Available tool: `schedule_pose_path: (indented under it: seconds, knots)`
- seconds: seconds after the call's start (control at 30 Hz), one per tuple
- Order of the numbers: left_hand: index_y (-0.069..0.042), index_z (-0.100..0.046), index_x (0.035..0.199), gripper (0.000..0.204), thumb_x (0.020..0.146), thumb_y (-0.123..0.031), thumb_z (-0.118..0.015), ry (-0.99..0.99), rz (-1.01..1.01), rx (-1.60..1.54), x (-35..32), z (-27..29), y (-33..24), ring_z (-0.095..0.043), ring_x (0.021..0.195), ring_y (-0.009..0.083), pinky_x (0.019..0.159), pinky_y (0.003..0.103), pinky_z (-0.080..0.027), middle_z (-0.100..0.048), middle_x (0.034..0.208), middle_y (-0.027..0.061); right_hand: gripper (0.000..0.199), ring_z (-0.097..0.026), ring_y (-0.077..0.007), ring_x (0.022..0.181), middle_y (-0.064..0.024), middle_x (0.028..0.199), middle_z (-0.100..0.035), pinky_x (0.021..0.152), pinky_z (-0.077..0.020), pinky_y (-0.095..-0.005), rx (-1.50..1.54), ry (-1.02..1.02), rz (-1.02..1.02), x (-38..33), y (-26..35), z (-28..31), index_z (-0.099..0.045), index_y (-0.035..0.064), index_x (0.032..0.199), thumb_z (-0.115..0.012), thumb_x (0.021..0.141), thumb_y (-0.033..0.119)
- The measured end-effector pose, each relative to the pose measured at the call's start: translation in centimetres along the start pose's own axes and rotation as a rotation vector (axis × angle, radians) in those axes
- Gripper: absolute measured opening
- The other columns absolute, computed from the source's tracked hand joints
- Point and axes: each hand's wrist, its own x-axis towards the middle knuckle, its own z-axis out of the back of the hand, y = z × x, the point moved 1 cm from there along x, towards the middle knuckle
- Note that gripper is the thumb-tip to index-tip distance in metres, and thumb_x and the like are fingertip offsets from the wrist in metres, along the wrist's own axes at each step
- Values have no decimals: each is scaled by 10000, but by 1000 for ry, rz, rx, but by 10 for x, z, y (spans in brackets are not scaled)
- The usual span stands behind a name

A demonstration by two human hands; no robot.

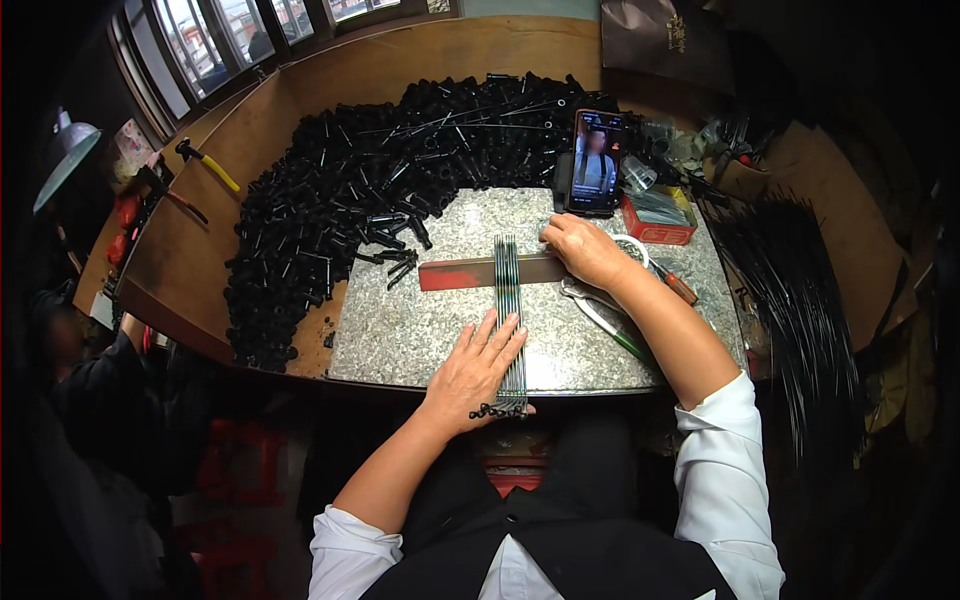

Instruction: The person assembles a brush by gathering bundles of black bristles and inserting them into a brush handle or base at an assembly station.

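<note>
Several thin rods [507, 270]: side by side across the bar, partly under the left fingers and reaching beyond them; lining-up looks mostly done.
Dark knobbed ends [500, 410]: just nearer the body than the left fingers, in a slightly uneven row; evening them seems unfinished.
Left hand [472, 368]: fingers extended, slightly spread, lying on the rods.
Right hand [588, 250]: fingers curled over the bar's right end; cannot tell whether they pinch it.
Red-and-brown bar [455, 276]: beneath the rods, ahead of the left fingers.
Black parts [350, 180]: heaped loose, beyond and left of the left fingers; apparently unworked.
Dark rod bundle [790, 290]: well right of the right fingers, apart from the row; seemingly left over.
Hidden: right fingertips, the bar's right end, most of the left thumb.
Hard to make out: the exact rod count; single pieces within the heap.
</note>
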Motion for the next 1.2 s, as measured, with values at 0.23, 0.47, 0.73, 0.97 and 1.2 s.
schedule_pose_path:
  seconds: [0.23,0.47,0.73,0.97,1.2]
  knots:
    - [9,-359,1384,1005,688,-652,-656,-8,2,-21,1,0,0,-261,1367,384,1112,486,-241,-331,1456,184,106,-558,-311,925,-137,930,-543,792,-478,-396,-45,19,6,2,0,-1,-573,35,877,-516,789,41]
    - [-3,-349,1400,945,757,-664,-556,3,-1,-13,1,1,-1,-266,1364,378,1106,489,-232,-321,1459,187,130,-556,-295,956,-122,931,-539,803,-480,-392,-42,19,34,2,4,-3,-596,42,894,-509,801,68]
    - [7,-337,1392,1070,626,-642,-707,12,26,-87,1,4,-3,-248,1374,390,1117,489,-230,-303,1462,211,126,-556,-296,934,-120,924,-540,788,-481,-388,-87,-31,75,6,4,-5,-610,46,864,-521,802,112]
    - [-7,-340,1392,1057,623,-623,-723,19,36,-81,1,-1,-2,-239,1378,386,1121,485,-224,-305,1465,196,113,-558,-304,943,-137,922,-541,799,-477,-400,-35,-17,34,8,14,-6,-589,35,864,-503,811,84]
    - [-93,-376,1399,944,675,-629,-660,17,20,-35,4,3,-2,-276,1357,383,1105,485,-242,-326,1450,194,184,-550,-348,975,-169,967,-552,823,-468,-418,145,-81,-48,21,18,-12,-584,29,1003,-557,837,103]
